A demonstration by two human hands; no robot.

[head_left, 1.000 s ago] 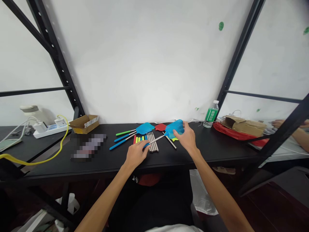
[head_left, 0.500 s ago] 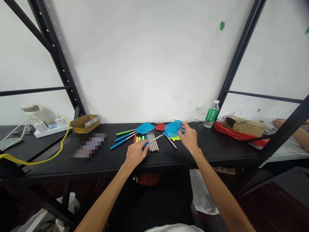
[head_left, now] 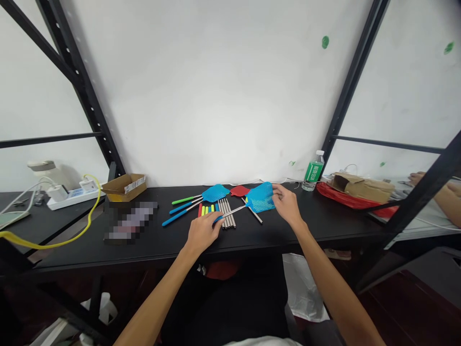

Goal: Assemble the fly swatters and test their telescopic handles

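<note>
Two hands share one blue fly swatter, the left hand closed narrowly round its blue grip and the right hand pinching its mesh head, over the black surface just beside a row of steel rods.

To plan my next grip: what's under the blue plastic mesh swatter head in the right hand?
A red plastic swatter head and a thin metal handle stick out beneath the blue mesh head; whatever lies directly under it is covered.
</note>
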